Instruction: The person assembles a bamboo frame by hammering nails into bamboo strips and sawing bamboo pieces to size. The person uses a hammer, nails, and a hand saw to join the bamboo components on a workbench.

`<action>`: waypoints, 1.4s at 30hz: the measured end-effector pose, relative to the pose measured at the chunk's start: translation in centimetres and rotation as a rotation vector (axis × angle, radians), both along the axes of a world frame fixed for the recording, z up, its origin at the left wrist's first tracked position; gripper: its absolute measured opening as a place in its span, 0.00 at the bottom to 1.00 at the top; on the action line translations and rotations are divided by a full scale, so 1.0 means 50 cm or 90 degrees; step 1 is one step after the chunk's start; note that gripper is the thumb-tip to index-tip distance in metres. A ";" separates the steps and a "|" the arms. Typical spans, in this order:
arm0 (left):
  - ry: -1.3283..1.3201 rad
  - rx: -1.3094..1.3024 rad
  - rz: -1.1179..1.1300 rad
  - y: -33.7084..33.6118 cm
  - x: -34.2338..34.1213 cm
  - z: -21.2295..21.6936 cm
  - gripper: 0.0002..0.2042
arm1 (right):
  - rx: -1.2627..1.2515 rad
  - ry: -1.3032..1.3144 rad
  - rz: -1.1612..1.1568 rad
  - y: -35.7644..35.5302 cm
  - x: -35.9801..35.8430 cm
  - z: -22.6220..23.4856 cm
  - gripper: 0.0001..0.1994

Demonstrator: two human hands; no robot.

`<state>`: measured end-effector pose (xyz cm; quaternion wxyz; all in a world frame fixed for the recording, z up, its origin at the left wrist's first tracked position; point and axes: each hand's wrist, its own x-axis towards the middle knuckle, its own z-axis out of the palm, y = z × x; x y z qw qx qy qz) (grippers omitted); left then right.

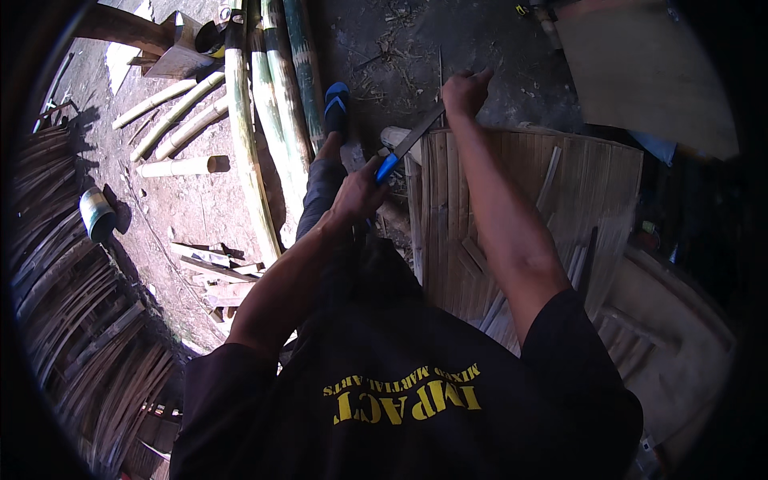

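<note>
My left hand point(358, 194) is closed at the blue handle of a long knife point(417, 136). The straight grey blade slants up and away from me to the right. Its far end reaches the fingers of my right hand point(466, 92), which is curled closed. What the right fingers grip is hidden. A thin stick point(440, 64) shows just beside and beyond that hand; whether it is held I cannot tell. Below the blade, the end of a bamboo pole point(394, 136) pokes out by the edge of a slatted bamboo panel point(520, 192).
Long green bamboo poles point(276, 88) lie left of my sandalled foot point(336, 100). Shorter bamboo pieces point(176, 166) and a bamboo section point(97, 214) lie farther left. Split strips point(80, 320) are heaped at the left edge. A flat board point(640, 72) stands at the far right.
</note>
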<state>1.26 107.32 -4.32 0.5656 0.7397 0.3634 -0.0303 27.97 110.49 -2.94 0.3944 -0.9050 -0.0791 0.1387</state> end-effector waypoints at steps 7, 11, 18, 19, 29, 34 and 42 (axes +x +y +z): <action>0.013 -0.053 0.035 -0.006 -0.017 0.053 0.22 | 0.221 0.130 -0.069 -0.025 -0.016 0.023 0.10; 0.029 -0.043 0.039 -0.022 -0.026 0.067 0.23 | 0.203 0.138 -0.053 -0.023 -0.020 0.019 0.13; 0.039 -0.068 0.044 -0.013 -0.008 0.066 0.25 | 0.321 0.176 -0.067 -0.028 -0.023 0.025 0.15; 0.042 -0.078 0.048 -0.013 -0.007 0.060 0.25 | 0.326 0.170 -0.064 -0.032 -0.024 0.025 0.15; 0.015 -0.114 0.090 -0.053 0.000 0.004 0.25 | 0.079 -0.061 0.068 -0.017 -0.009 -0.031 0.18; 0.050 -0.048 0.047 0.029 0.043 0.020 0.24 | 0.075 0.108 -0.032 0.011 -0.009 0.039 0.20; -0.072 0.026 0.162 0.049 -0.028 -0.011 0.30 | -0.103 -0.167 0.276 -0.125 -0.093 0.095 0.17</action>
